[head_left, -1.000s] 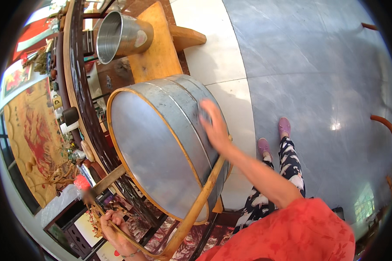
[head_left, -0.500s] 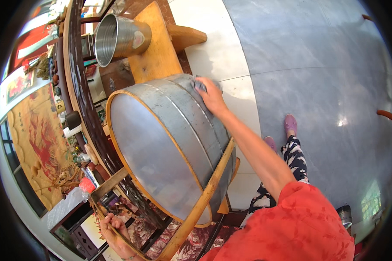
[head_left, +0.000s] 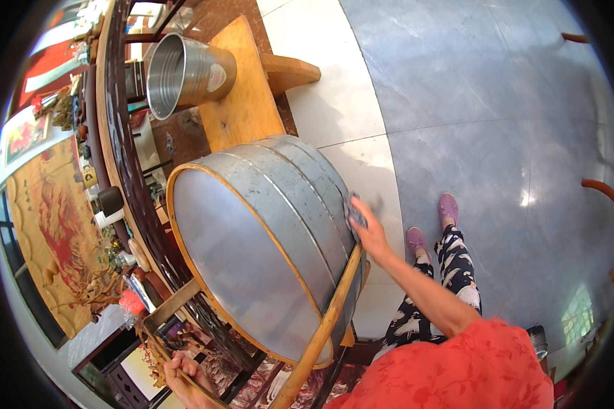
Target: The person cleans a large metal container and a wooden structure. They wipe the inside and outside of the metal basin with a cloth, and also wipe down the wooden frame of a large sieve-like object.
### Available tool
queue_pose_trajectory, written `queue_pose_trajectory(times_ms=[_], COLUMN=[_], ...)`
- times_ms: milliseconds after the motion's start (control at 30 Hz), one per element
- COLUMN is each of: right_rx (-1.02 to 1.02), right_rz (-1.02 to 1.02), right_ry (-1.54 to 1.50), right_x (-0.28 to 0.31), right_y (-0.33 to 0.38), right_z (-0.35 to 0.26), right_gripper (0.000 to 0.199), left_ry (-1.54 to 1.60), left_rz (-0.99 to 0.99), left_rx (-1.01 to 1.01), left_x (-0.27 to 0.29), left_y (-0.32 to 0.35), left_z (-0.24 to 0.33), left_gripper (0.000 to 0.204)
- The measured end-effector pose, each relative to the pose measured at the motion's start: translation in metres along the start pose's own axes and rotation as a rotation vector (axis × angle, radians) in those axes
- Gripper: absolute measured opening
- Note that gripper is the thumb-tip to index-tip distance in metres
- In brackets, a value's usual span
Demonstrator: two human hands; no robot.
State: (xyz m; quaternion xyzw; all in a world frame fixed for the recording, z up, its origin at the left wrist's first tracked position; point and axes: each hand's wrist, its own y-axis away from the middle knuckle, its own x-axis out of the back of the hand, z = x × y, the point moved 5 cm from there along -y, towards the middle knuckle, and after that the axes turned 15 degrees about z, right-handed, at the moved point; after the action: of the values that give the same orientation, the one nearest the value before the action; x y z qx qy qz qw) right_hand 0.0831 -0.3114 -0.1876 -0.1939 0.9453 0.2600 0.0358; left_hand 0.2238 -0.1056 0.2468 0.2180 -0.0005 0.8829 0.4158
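A big drum-shaped metal vessel [head_left: 280, 198] fills the middle, its broad flat face edged with a yellow-brown band. A wooden frame handle [head_left: 327, 320] reaches from it toward the lower left. My left hand [head_left: 187, 382] wraps its fingers round the end of that handle. On the right, my right hand [head_left: 370, 225] is closed on a small wad of grey scrubbing material [head_left: 355, 210], pressed at the vessel's curved side close to the handle. Whether the wad is cloth or steel wool I cannot tell.
A ribbed metal bucket [head_left: 211, 73] with a pale label sits on a wooden bench [head_left: 242, 112] beyond the vessel. Along the left runs a dark wooden rail [head_left: 119, 129] with a cluttered shelf behind it. Pale and grey floor tiles [head_left: 484, 170] lie to the right.
My right hand has slid nearer along the vessel's side with the grey wad, toward the handle. The view has shifted slightly. My left hand keeps its hold on the handle.
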Motion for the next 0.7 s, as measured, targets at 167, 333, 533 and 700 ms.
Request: queue_pose_trajectory(times_ms=[167, 333, 533, 700], right_rx=[0.12, 0.155, -0.03, -0.204], right_rz=[-0.04, -0.161, 0.032, 0.205], right_ry=[-0.032, 0.058, 0.036, -0.147], right_x=[-0.058, -0.077, 0.016, 0.037], right_y=[-0.103, -0.132, 0.009, 0.047], right_z=[-0.032, -0.06, 0.007, -0.012], right_gripper=[0.037, 0.033, 0.043, 0.04], left_ry=[-0.002, 0.018, 0.061, 0.078], left_rz=[-0.04, -0.027, -0.12, -0.158], left_rx=[0.045, -0.025, 0.034, 0.037], left_x=[-0.004, -0.012, -0.005, -0.013], left_y=[0.008, 0.007, -0.001, -0.001], left_z=[-0.001, 0.004, -0.001, 0.001], left_gripper=[0.016, 0.009, 0.011, 0.011])
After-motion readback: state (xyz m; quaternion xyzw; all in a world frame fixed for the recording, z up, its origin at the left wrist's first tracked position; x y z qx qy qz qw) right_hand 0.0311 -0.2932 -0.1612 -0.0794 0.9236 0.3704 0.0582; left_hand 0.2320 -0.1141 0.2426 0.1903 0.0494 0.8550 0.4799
